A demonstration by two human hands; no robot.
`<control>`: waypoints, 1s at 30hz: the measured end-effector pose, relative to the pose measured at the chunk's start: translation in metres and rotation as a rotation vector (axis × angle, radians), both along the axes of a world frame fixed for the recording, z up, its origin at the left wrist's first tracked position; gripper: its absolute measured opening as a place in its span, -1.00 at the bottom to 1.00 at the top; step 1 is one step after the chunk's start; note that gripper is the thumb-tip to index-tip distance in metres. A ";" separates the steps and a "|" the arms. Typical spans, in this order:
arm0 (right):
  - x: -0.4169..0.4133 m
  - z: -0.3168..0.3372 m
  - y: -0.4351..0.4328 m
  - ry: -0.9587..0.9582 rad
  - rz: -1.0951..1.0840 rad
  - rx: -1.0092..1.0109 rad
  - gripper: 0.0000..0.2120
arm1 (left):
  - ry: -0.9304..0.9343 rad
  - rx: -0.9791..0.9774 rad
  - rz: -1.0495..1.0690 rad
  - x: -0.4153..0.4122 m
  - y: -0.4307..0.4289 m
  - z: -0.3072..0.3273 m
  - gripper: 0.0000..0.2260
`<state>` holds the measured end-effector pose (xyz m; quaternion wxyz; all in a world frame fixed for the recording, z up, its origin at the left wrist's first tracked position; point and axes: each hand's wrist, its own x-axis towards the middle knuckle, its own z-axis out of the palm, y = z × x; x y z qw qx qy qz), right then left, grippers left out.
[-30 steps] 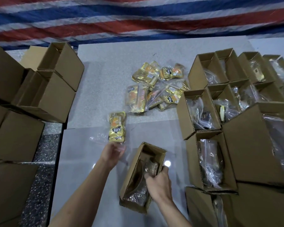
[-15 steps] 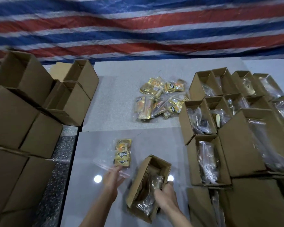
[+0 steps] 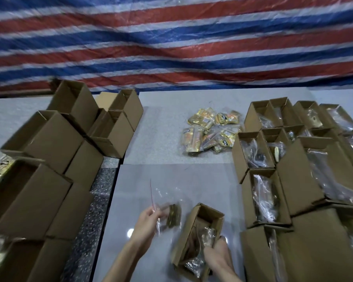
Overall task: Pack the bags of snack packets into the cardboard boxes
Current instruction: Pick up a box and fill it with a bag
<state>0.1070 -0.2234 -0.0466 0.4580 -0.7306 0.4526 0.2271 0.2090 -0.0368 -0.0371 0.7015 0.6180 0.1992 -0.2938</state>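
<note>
Right hand (image 3: pixel 217 256) grips the box (image 3: pixel 198 241), w/ one bag inside. Left hand (image 3: pixel 146 222) pinches a clear bag (image 3: pixel 170 212) just beside it. Boxes on right (image 3: pixel 293 180) look full. Far pile (image 3: pixel 211 132) & empty boxes (image 3: pixel 55 139) left to do.

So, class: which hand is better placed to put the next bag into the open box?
Left. The left hand already grips the clear bag beside the box; the right hand is steadying it.
</note>
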 end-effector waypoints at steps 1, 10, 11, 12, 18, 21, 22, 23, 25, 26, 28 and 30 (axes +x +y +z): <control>-0.003 0.001 0.000 0.007 0.005 0.006 -0.78 | -0.026 -0.033 -0.039 -0.006 -0.001 0.009 -0.76; -0.030 0.009 -0.003 0.039 0.071 -0.081 -0.79 | -0.199 -0.140 -0.196 -0.051 -0.003 0.087 -0.84; -0.032 0.008 -0.003 0.038 0.083 -0.083 -0.79 | -0.216 -0.138 -0.212 -0.055 -0.004 0.097 -0.83; -0.034 0.008 -0.004 0.033 0.093 -0.075 -0.78 | -0.235 -0.143 -0.227 -0.059 -0.006 0.107 -0.82; -0.040 0.005 -0.007 -0.020 0.150 0.014 -0.76 | -0.289 -0.211 -0.279 -0.075 -0.011 0.149 -0.77; -0.041 0.006 -0.008 -0.052 0.191 0.035 -0.70 | -0.265 -0.222 -0.300 -0.079 -0.015 0.153 -0.61; -0.040 0.007 -0.008 -0.055 0.206 0.045 -0.63 | -0.248 -0.223 -0.311 -0.080 -0.018 0.154 -0.61; -0.039 0.007 -0.008 -0.058 0.219 0.053 -0.56 | -0.229 -0.213 -0.326 -0.082 -0.021 0.153 -0.62; -0.039 0.006 -0.008 -0.064 0.220 0.065 -0.51 | -0.207 -0.181 -0.368 -0.084 -0.025 0.149 -0.66; -0.040 0.006 -0.008 -0.063 0.209 0.073 -0.51 | -0.204 -0.170 -0.385 -0.085 -0.027 0.148 -0.70; -0.041 0.004 -0.010 -0.066 0.186 0.102 -0.56 | -0.194 -0.145 -0.403 -0.085 -0.030 0.147 -0.76; -0.041 0.003 -0.011 -0.071 0.163 0.134 -0.62 | -0.190 -0.100 -0.412 -0.084 -0.032 0.145 -0.73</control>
